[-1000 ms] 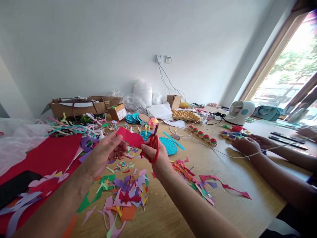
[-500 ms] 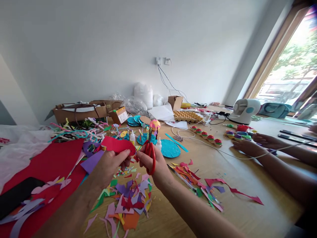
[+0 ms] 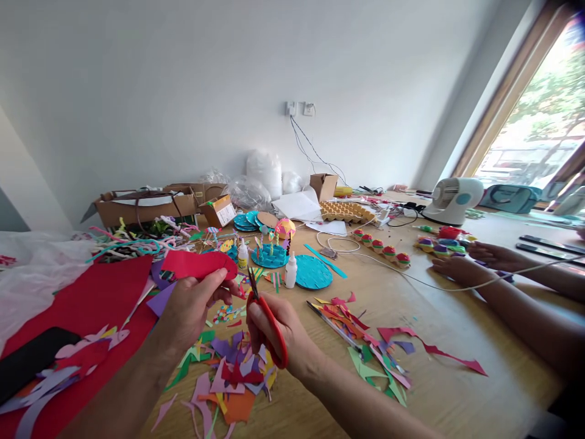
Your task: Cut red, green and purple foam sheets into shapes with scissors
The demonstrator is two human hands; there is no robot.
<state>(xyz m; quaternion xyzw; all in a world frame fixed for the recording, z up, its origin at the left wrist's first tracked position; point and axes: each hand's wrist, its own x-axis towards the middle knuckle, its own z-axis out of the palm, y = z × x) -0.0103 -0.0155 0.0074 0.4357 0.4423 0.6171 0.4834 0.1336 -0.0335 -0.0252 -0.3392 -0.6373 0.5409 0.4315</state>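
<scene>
My left hand (image 3: 201,300) pinches a strip of red paper (image 3: 194,263) by its rounded right end, held up above the table. A pair of red-handled scissors (image 3: 273,323) is in my right hand (image 3: 286,332), fingers through the loops. The blades point up and away and look closed, a little to the right of the paper and apart from it. Below both hands lies a pile of coloured paper scraps (image 3: 240,372). Just beyond stand a white glue bottle (image 3: 291,272) and a blue disc (image 3: 314,272) lying flat.
Red sheets (image 3: 109,286) and a black phone-like object (image 3: 34,360) lie at left. Pipe cleaners (image 3: 132,244), a cardboard box (image 3: 146,210) and an egg tray (image 3: 347,212) are farther back. At right, another person's hands (image 3: 457,270) touch coloured egg-carton cups; a cable (image 3: 411,281) crosses the table.
My right hand has lowered the scissors toward me and slightly left, away from the paper. My left hand has shifted a little left with the red paper.
</scene>
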